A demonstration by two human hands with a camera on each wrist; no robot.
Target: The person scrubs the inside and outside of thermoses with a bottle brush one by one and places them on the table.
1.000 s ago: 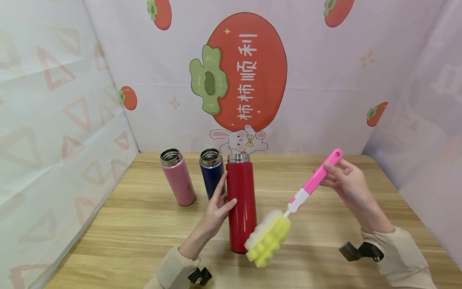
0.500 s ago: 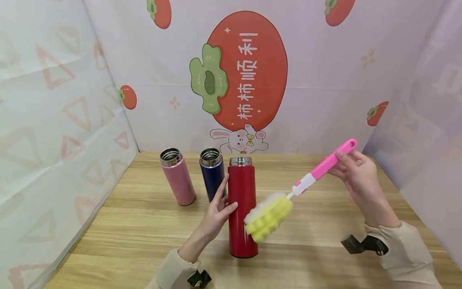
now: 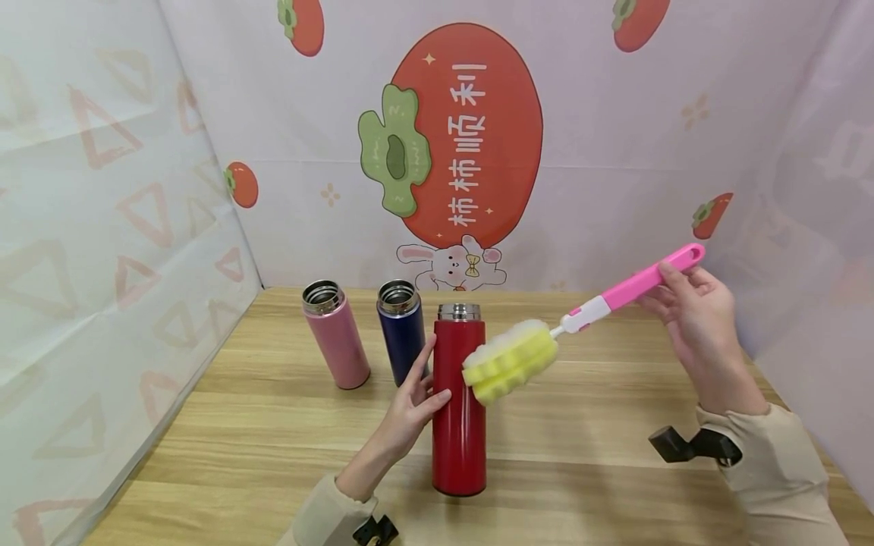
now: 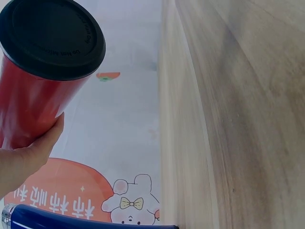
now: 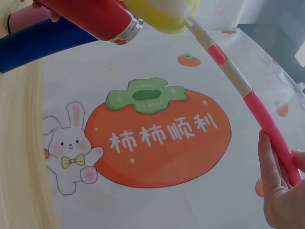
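Observation:
A tall red thermos bottle (image 3: 459, 440) with a bare steel mouth is gripped around its side by my left hand (image 3: 406, 413). The left wrist view shows its black base (image 4: 52, 38) off the table. My right hand (image 3: 699, 318) pinches the pink handle of a sponge bottle brush (image 3: 587, 312) near its end. In the head view the brush's yellow and white sponge head (image 3: 514, 358) overlaps the red bottle's right side; whether they touch I cannot tell. The right wrist view has the sponge head beside the bottle's steel mouth (image 5: 128, 32).
Left of the red bottle stand a pink bottle (image 3: 339, 345) and a dark blue bottle (image 3: 399, 330), both uncapped and upright. The wooden table (image 3: 239, 440) ends at a printed backdrop (image 3: 601, 114), with more cloth along both sides.
My right hand has moved up and to the right, lifting the brush and tilting it closer to level. My left hand and the red bottle have come slightly nearer to me.

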